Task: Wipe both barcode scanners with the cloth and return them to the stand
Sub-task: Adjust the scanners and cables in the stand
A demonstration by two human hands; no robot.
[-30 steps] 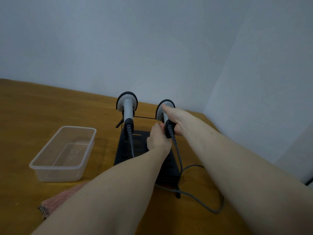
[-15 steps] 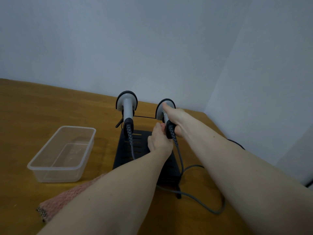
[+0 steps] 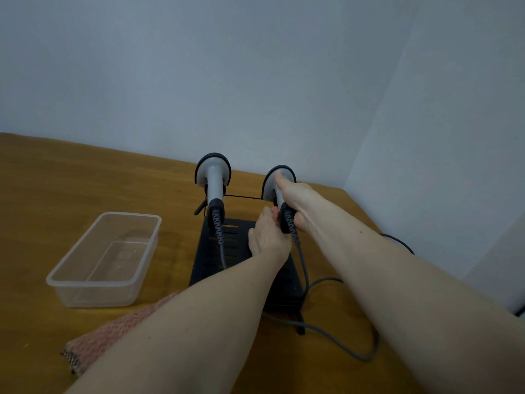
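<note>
Two grey and black barcode scanners stand upright on a black stand [image 3: 227,260] at the back of the wooden table. The left scanner [image 3: 212,177] sits untouched in its holder. My right hand [image 3: 297,201] grips the handle of the right scanner [image 3: 271,184], thumb lying up along its head. My left hand [image 3: 267,237] is just below and left of that handle, fingertips against it; its fingers are hidden behind the hand. A pink knitted cloth [image 3: 113,334] lies at the near left, partly under my left forearm.
An empty clear plastic tub [image 3: 71,275] stands left of the stand. Grey scanner cables [image 3: 341,344] loop over the table to the right of the stand. A black cable [image 3: 397,241] runs by the right wall. Walls meet in a corner close behind the stand.
</note>
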